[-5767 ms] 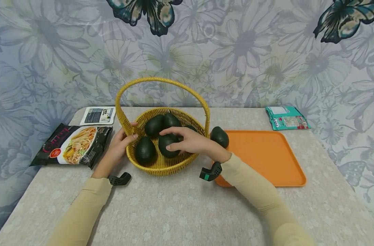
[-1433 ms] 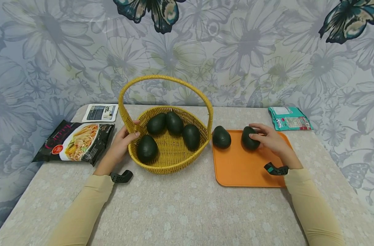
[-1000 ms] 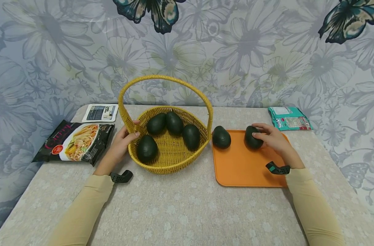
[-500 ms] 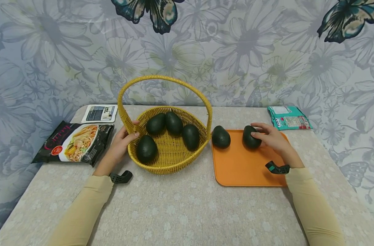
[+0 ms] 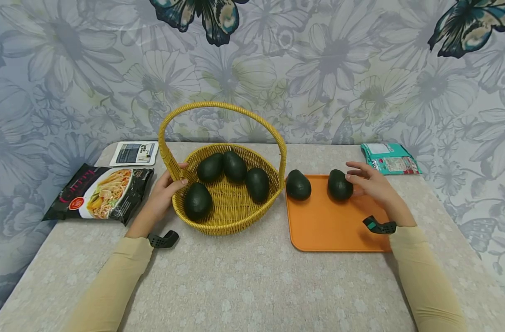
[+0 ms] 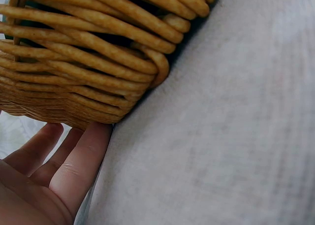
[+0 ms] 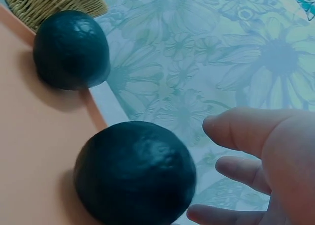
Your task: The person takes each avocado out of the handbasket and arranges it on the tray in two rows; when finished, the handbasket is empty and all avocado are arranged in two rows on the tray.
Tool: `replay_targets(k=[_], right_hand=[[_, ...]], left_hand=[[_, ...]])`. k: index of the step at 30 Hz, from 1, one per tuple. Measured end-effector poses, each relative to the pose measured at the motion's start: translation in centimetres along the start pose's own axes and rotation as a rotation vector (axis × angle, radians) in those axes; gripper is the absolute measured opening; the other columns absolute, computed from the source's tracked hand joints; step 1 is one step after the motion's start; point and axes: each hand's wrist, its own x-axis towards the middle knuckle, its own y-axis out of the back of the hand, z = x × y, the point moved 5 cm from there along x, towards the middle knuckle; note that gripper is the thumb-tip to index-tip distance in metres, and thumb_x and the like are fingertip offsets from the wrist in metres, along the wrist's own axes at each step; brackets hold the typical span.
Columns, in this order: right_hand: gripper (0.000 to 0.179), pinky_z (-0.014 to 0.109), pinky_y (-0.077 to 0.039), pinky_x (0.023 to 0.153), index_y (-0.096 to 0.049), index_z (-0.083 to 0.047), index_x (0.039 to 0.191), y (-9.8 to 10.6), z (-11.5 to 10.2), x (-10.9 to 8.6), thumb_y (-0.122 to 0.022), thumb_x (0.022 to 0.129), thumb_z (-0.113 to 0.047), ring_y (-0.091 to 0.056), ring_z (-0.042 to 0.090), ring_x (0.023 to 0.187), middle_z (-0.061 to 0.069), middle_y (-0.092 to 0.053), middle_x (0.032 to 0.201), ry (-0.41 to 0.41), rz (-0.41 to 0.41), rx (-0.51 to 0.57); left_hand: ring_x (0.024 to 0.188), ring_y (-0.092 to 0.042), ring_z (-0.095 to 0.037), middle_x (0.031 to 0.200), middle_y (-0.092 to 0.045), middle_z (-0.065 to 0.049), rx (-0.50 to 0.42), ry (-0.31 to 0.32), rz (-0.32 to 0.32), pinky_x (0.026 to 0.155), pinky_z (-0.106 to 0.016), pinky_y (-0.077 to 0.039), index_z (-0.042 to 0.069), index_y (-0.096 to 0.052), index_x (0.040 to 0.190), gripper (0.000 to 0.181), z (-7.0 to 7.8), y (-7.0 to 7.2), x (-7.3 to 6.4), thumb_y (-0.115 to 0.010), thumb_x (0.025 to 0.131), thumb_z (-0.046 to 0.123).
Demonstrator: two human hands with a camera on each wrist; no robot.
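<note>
My left hand (image 5: pixel 161 196) grips the left side of the yellow wicker basket (image 5: pixel 227 226) at the foot of its tall handle. In the left wrist view, its fingers (image 6: pixel 81 168) press against the woven wall. Several dark green avocados (image 5: pixel 198 201) lie inside the basket. Two more are on the orange tray (image 5: pixel 331 230): one avocado (image 5: pixel 298 185) at its left back corner, another avocado (image 5: pixel 339 185) near its back edge. Just right of that second one, my right hand (image 5: pixel 372 184) has its fingers spread. The right wrist view shows a gap between thumb and avocado (image 7: pixel 135 173).
A black noodle packet (image 5: pixel 99 193) lies left of the basket, with a white flat pack (image 5: pixel 134 153) behind it. A teal packet (image 5: pixel 390 159) sits at the back right, behind the tray. The patterned wall (image 5: pixel 319 92) closes off the table's far edge.
An avocado has gone from the basket to the tray in my right hand. That hand has now let go of it and drawn slightly right. My left hand stays on the basket.
</note>
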Motion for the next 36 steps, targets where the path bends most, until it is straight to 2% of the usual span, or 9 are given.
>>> replay_targets(k=[3, 5, 8, 13, 16, 19, 21, 32, 36], right_hand=[[0.068, 0.037, -0.060, 0.087, -0.025, -0.007, 0.162, 0.4, -0.1, -0.1, -0.054, 0.106, -0.033, -0.062, 0.017, 0.116, 0.031, -0.034, 0.159, 0.007, 0.010, 0.006], [0.068, 0.036, -0.060, 0.087, -0.025, -0.007, 0.162, 0.7, -0.1, -0.1, -0.054, 0.106, -0.033, -0.062, 0.002, 0.104, 0.030, -0.035, 0.159, 0.009, 0.013, 0.005], [0.069, 0.032, -0.060, 0.085, -0.022, -0.007, 0.162, 1.2, -0.1, -0.1, -0.053, 0.106, -0.033, -0.059, -0.008, 0.097, 0.031, -0.032, 0.160, 0.007, 0.003, 0.018], [0.070, 0.023, -0.058, 0.081, -0.020, -0.009, 0.163, 2.8, -0.3, -0.9, -0.050, 0.107, -0.037, -0.060, -0.011, 0.099, 0.025, -0.036, 0.157, 0.012, 0.029, 0.038], [0.068, 0.021, -0.058, 0.080, -0.023, -0.008, 0.162, 3.7, -0.7, -1.7, -0.049, 0.107, -0.039, -0.061, -0.012, 0.098, 0.004, -0.049, 0.142, 0.024, 0.063, 0.052], [0.066, 0.021, -0.058, 0.080, -0.025, -0.008, 0.162, 3.9, -1.5, -2.5, -0.050, 0.107, -0.037, -0.062, -0.010, 0.100, -0.018, -0.050, 0.125, 0.048, 0.077, 0.075], [0.064, 0.020, -0.058, 0.080, -0.028, -0.009, 0.161, 3.8, -2.4, -2.9, -0.052, 0.107, -0.034, -0.063, -0.009, 0.102, -0.024, -0.051, 0.120, 0.079, 0.079, 0.092], [0.046, 0.024, -0.059, 0.081, -0.045, -0.011, 0.151, 0.5, -7.1, -4.1, -0.054, 0.107, -0.019, -0.064, -0.004, 0.106, -0.018, -0.056, 0.128, 0.272, 0.003, 0.046], [0.048, 0.025, -0.059, 0.081, -0.045, -0.004, 0.151, -0.9, -8.8, -4.5, -0.055, 0.106, -0.017, -0.065, -0.004, 0.106, -0.005, -0.056, 0.136, 0.297, -0.038, 0.008]], left_hand=[[0.118, -0.051, -0.008, 0.141, -0.046, -0.007, -0.004, -0.003, 0.003, 0.087, -0.016, -0.049, 0.020, -0.043, 0.152, 0.047, 0.0, 0.0, 0.0, -0.052, 0.106, 0.021], [0.118, -0.051, -0.008, 0.142, -0.046, -0.009, -0.003, -0.001, 0.003, 0.087, -0.016, -0.049, 0.019, -0.043, 0.152, 0.048, 0.0, 0.0, 0.0, -0.052, 0.106, 0.021], [0.118, -0.051, -0.008, 0.145, -0.044, -0.012, 0.001, 0.012, 0.004, 0.087, -0.017, -0.050, 0.019, -0.042, 0.153, 0.049, -0.1, 0.1, 0.0, -0.052, 0.106, 0.023], [0.118, -0.051, -0.007, 0.150, -0.041, -0.016, 0.002, 0.029, -0.001, 0.085, -0.018, -0.051, 0.020, -0.039, 0.155, 0.051, -0.1, 0.1, 0.0, -0.052, 0.106, 0.024], [0.119, -0.051, -0.009, 0.151, -0.040, -0.017, -0.001, 0.029, -0.005, 0.086, -0.018, -0.051, 0.019, -0.039, 0.155, 0.051, -0.2, 0.0, 0.1, -0.051, 0.106, 0.023], [0.119, -0.050, -0.009, 0.151, -0.040, -0.017, -0.001, 0.028, -0.004, 0.086, -0.018, -0.051, 0.019, -0.039, 0.155, 0.051, -0.2, -0.1, 0.1, -0.052, 0.106, 0.023], [0.120, -0.050, -0.010, 0.151, -0.040, -0.017, -0.001, 0.027, 0.000, 0.087, -0.017, -0.050, 0.019, -0.039, 0.155, 0.051, -0.2, 0.0, 0.1, -0.051, 0.106, 0.023], [0.120, -0.050, -0.008, 0.153, -0.039, -0.019, -0.001, 0.024, 0.011, 0.087, -0.017, -0.050, 0.018, -0.040, 0.155, 0.050, -0.2, 0.0, -0.1, -0.051, 0.106, 0.021], [0.121, -0.049, -0.010, 0.153, -0.039, -0.018, 0.006, 0.023, 0.010, 0.087, -0.017, -0.050, 0.018, -0.040, 0.155, 0.050, 0.0, 0.0, 0.0, -0.052, 0.106, 0.022]])
